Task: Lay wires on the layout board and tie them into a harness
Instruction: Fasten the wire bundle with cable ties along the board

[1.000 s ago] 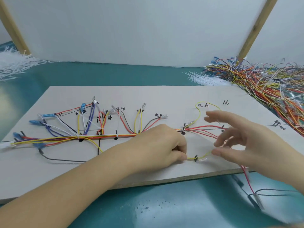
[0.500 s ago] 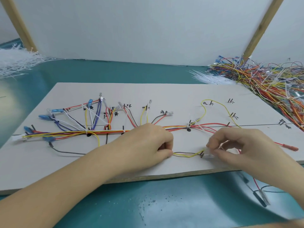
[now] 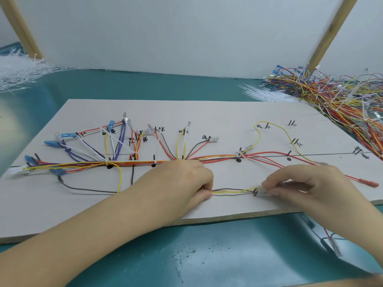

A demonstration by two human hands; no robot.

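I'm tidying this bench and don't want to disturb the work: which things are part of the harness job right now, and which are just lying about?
In use:
layout board
tied wire bundle
yellow and brown wires stretched between left hand and right hand

Lying about:
loose wire heap
white cable ties

a pale board [image 3: 217, 112] lies flat, marked with lines, dots and pegs. a bundle of wires [image 3: 132, 162] runs along its long line, bound by white ties [image 3: 106, 162], branches fanning up. a yellow and brown pair [image 3: 232, 191] stretches taut near the front edge.
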